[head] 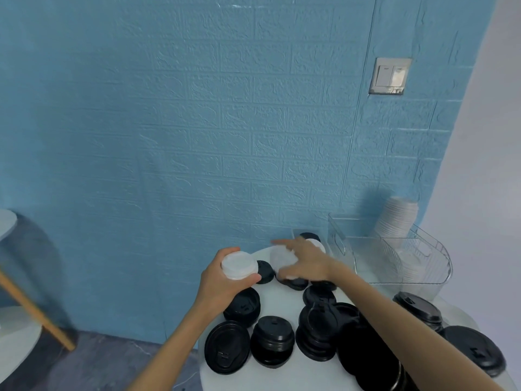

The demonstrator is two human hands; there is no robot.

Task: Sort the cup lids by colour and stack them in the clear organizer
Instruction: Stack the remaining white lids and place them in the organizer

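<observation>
My left hand (222, 280) grips a short stack of white cup lids (238, 265) above the table's left edge. My right hand (303, 262) reaches across the back of the table, fingers spread over another white lid (282, 256); it is blurred and I cannot tell if it grips it. Several black lids (272, 340) lie in stacks and singly over the white round table (279, 297). The clear organizer (394, 258) stands at the back right with a tall stack of white lids (397, 221) leaning in it.
A blue brick-pattern wall (225, 136) stands right behind the table. A small clear box (308, 237) with a black and a white lid sits against it. More black lids (473, 348) lie at the right edge. A wooden-legged stool (31, 303) is far left.
</observation>
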